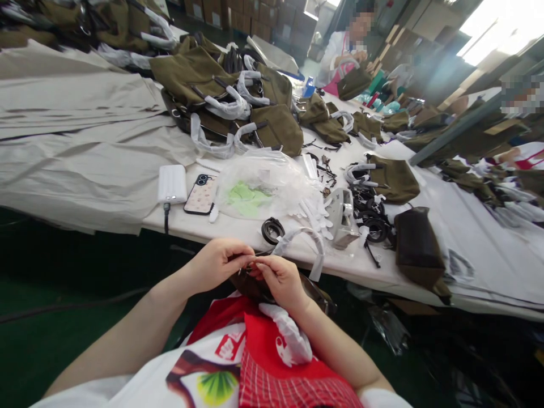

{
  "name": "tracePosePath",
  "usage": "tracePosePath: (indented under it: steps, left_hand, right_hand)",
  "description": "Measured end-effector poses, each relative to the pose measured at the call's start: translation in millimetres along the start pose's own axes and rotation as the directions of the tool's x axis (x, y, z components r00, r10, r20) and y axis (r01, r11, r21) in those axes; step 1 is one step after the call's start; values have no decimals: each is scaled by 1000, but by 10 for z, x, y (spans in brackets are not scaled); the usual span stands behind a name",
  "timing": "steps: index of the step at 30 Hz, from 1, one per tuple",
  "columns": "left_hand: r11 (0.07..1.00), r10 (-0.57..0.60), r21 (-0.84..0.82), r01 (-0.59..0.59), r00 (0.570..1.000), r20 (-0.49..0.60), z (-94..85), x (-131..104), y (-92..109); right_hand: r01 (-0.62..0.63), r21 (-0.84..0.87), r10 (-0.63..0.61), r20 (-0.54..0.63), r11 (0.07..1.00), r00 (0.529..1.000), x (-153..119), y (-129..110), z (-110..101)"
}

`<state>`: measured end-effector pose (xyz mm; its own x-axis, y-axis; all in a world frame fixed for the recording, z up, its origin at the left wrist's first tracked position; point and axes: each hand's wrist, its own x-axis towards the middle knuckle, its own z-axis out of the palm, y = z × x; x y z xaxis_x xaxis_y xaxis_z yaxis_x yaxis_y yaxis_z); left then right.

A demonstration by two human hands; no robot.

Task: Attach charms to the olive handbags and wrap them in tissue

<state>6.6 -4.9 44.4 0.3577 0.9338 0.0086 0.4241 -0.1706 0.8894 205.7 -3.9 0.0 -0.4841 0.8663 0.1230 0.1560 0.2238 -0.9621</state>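
Note:
My left hand (225, 260) and my right hand (283, 280) meet at the table's front edge, fingertips pinched together. Whatever small piece lies between them is hidden by the fingers. Just beneath, a dark olive handbag (249, 287) rests against my lap, mostly covered by my hands. Its handle, wrapped in clear-white plastic (318, 249), arches up behind my right hand. A second white-wrapped piece (293, 334) lies over my red apron (263, 362). Beyond my fingers, a coiled black strap (272, 230) sits on the table.
A clear plastic bag (272, 175), phone (199, 195) and white power bank (172, 184) lie ahead. To the right are a tape dispenser (342, 218), coiled straps (374, 226) and a handbag (419, 243). More olive bags (276, 127) are piled behind; a person (335, 56) stands across.

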Motion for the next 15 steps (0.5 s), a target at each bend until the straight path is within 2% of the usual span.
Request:
tracePosePath:
  steps: [3, 7, 15]
  left_hand:
    - [995, 71, 70, -75, 996, 49, -9, 1, 19]
    - [966, 128, 221, -136, 990, 53, 1, -10, 49]
    - [935, 108, 335, -118, 993, 47, 13, -45, 45]
  right_hand:
    - [38, -68, -36, 31, 997, 999, -2, 3, -13]
    - [81, -155, -74, 49, 985, 996, 2, -6, -14]
    - [192, -332, -165, 108, 923, 980, 20, -22, -7]
